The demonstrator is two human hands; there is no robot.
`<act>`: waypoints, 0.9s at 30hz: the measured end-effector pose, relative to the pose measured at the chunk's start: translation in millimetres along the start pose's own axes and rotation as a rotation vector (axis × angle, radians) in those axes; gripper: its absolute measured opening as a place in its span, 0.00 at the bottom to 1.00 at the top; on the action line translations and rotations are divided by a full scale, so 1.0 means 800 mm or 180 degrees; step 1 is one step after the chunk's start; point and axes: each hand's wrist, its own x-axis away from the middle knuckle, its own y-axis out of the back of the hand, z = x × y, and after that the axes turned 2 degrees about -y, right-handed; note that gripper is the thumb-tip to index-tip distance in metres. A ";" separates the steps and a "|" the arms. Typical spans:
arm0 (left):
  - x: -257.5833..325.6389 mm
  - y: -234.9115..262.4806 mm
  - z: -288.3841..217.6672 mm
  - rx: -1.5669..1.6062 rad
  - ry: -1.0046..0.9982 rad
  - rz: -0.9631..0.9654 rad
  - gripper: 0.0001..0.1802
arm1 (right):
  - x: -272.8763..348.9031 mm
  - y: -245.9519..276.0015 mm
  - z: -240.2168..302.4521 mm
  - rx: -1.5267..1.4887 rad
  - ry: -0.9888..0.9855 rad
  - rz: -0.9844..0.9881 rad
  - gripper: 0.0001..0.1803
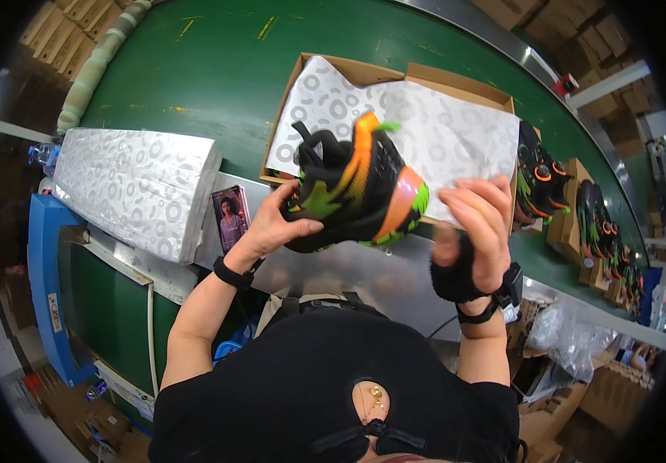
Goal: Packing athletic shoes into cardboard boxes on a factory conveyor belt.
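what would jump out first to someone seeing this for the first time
The bright shoe, black with orange and green, held up at the centre: the left hand grips its toe end, the right hand is at its heel end. Behind it sits an open box lined with patterned paper on the green belt. More such shoes line the belt to the right, and a paper stack lies at left.

A black sneaker (352, 189) with orange and bright green panels is held up in the air, tipped on its side, sole edge toward the person. It hangs just over an open cardboard shoebox (425, 77) lined with white ring-patterned tissue paper (441, 131).
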 end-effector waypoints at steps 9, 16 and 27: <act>-0.174 -0.018 0.015 0.0801 0.0669 -0.0768 0.27 | 0.190 -0.068 -0.035 -0.0938 -0.1632 0.2128 0.13; -0.242 -0.076 0.098 -0.0004 0.2114 -0.0243 0.35 | 0.207 -0.118 -0.077 -0.2852 -0.5339 0.0147 0.20; -0.146 -0.024 0.072 -0.0345 -0.0242 -0.2440 0.26 | 0.198 -0.106 -0.161 0.1232 -0.1708 0.0518 0.36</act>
